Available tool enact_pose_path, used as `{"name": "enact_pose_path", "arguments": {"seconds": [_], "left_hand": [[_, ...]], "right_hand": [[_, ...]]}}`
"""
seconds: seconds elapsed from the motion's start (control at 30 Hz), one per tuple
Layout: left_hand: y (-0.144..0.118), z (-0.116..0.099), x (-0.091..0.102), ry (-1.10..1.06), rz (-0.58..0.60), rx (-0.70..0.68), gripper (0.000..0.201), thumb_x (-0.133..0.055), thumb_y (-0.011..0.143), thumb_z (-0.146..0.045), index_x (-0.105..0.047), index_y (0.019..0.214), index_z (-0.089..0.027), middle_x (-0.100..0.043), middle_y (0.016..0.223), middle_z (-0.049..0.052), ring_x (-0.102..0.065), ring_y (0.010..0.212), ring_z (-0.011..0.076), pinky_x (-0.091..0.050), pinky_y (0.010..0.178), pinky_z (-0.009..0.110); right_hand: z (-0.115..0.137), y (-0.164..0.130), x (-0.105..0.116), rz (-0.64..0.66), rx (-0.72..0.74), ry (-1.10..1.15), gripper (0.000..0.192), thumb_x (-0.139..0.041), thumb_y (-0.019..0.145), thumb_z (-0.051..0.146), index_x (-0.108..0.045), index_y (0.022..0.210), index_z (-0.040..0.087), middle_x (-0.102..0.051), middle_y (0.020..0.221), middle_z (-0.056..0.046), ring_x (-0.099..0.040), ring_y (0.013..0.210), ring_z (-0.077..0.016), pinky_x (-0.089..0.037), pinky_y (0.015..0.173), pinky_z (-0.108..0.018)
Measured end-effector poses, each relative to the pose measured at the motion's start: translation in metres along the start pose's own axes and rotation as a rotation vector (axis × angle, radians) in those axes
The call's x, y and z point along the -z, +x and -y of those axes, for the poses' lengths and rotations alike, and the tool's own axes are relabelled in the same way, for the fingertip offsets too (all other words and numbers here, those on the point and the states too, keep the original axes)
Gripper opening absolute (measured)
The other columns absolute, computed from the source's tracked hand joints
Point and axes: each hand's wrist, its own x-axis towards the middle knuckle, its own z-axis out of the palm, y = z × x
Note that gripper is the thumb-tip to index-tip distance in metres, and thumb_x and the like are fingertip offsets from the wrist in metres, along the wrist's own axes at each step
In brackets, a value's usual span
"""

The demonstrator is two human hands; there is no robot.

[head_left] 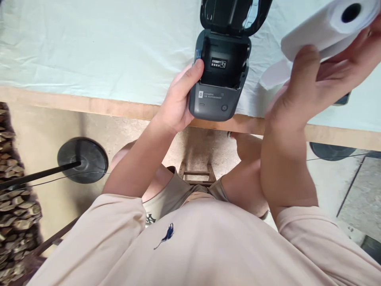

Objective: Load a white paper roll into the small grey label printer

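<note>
Grey printer (218,79), lid up, bay bare, left-hand fingers (190,77) gripping; right fingers (303,65) clasp paper roll (327,26).

**A makeshift workbench in a rough workshop or storeroom**

You are sitting at a plain wooden board table (89,104) whose raw edge is showing under a pale cloth (104,47) that is covering the top. Below you, a bare concrete floor (47,131) is lying unfinished and dusty. A black round stand base (82,159) is resting on it, with a thin cable running across. At your left, a stack of rough, bark-like pieces (14,206) is piling up against the edge. A small dark label printer (220,79) is sitting open on the cloth, suggesting packing or labelling work rather than a home room.
</note>
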Motion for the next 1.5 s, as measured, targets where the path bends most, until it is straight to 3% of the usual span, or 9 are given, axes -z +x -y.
{"name": "enact_pose_path", "arguments": {"seconds": [0.1, 0.23, 0.33, 0.53, 0.7, 0.87, 1.03, 1.27, 1.5], "left_hand": [[0.000, 0.001, 0.002, 0.012, 0.015, -0.007, 0.035, -0.034, 0.092, -0.036, -0.063, 0.101, -0.017, -0.065, 0.100, 0.004, -0.051, 0.124, 0.0239, -0.046, 0.107, 0.037], [0.001, 0.003, 0.001, 0.028, -0.015, 0.019, 0.031, -0.036, 0.091, -0.034, -0.061, 0.101, -0.018, -0.066, 0.096, 0.002, -0.048, 0.128, 0.0220, -0.046, 0.107, 0.038], [0.000, 0.003, -0.002, 0.081, -0.081, 0.026, 0.026, -0.039, 0.090, -0.031, -0.062, 0.094, -0.019, -0.066, 0.097, 0.003, -0.047, 0.129, 0.0211, -0.044, 0.109, 0.034], [-0.004, -0.001, -0.006, 0.179, -0.101, 0.038, 0.021, -0.047, 0.088, -0.027, -0.060, 0.104, -0.028, -0.068, 0.098, -0.001, -0.045, 0.130, 0.0176, -0.042, 0.109, 0.028], [-0.004, -0.001, -0.008, 0.188, -0.174, 0.047, 0.021, -0.051, 0.085, -0.029, -0.062, 0.103, -0.025, -0.070, 0.095, 0.001, -0.045, 0.130, 0.0209, -0.044, 0.107, 0.031], [-0.003, 0.002, -0.009, 0.079, -0.105, 0.006, 0.024, -0.045, 0.087, -0.029, -0.062, 0.103, -0.025, -0.069, 0.100, 0.001, -0.041, 0.133, 0.0214, -0.042, 0.111, 0.035], [-0.003, 0.003, -0.006, 0.097, -0.127, 0.031, 0.024, -0.046, 0.087, -0.031, -0.062, 0.104, -0.026, -0.069, 0.101, 0.000, -0.037, 0.136, 0.0192, -0.038, 0.113, 0.032], [-0.002, 0.003, -0.004, 0.154, -0.063, -0.007, 0.030, -0.038, 0.090, -0.033, -0.062, 0.099, -0.018, -0.065, 0.101, 0.003, -0.050, 0.124, 0.0252, -0.045, 0.105, 0.041], [-0.003, 0.000, -0.006, 0.212, -0.063, 0.007, 0.019, -0.044, 0.087, -0.032, -0.061, 0.096, -0.027, -0.065, 0.107, 0.000, -0.045, 0.129, 0.0233, -0.044, 0.105, 0.035]], "right_hand": [[0.004, -0.005, -0.003, -0.038, 0.190, -0.103, 0.041, -0.048, 0.081, 0.009, -0.060, 0.108, 0.037, -0.054, 0.111, 0.016, -0.047, 0.117, -0.0059, -0.032, 0.111, -0.023], [0.005, -0.012, -0.009, 0.078, 0.288, -0.253, 0.037, -0.053, 0.080, 0.017, -0.053, 0.115, 0.030, -0.054, 0.110, 0.007, -0.049, 0.112, -0.0086, -0.042, 0.102, -0.027], [0.006, -0.014, -0.011, 0.197, 0.334, -0.318, 0.030, -0.054, 0.080, 0.019, -0.049, 0.109, 0.023, -0.054, 0.104, 0.003, -0.052, 0.100, -0.0083, -0.048, 0.085, -0.025], [0.008, -0.014, -0.014, 0.371, 0.294, -0.452, 0.013, -0.048, 0.080, 0.013, -0.049, 0.092, 0.018, -0.058, 0.095, 0.001, -0.055, 0.093, -0.0073, -0.048, 0.082, -0.023], [0.006, -0.015, -0.023, 0.340, 0.319, -0.349, 0.004, -0.046, 0.084, 0.015, -0.050, 0.085, 0.014, -0.060, 0.095, -0.002, -0.057, 0.093, -0.0053, -0.049, 0.084, -0.021], [0.004, -0.014, -0.025, 0.338, 0.277, -0.310, 0.003, -0.045, 0.086, 0.016, -0.047, 0.083, 0.015, -0.058, 0.095, -0.001, -0.056, 0.098, -0.0048, -0.050, 0.089, -0.024], [0.005, -0.014, -0.023, 0.284, 0.296, -0.273, 0.003, -0.048, 0.084, 0.016, -0.046, 0.084, 0.015, -0.055, 0.094, -0.001, -0.053, 0.097, -0.0061, -0.049, 0.089, -0.025], [0.005, -0.015, -0.020, 0.251, 0.265, -0.329, 0.010, -0.050, 0.082, 0.016, -0.053, 0.092, 0.016, -0.053, 0.093, -0.002, -0.052, 0.096, -0.0073, -0.048, 0.087, -0.025], [0.005, -0.017, -0.020, 0.278, 0.254, -0.308, 0.006, -0.049, 0.083, 0.017, -0.054, 0.084, 0.018, -0.052, 0.093, -0.002, -0.053, 0.098, -0.0069, -0.052, 0.089, -0.026]]}}
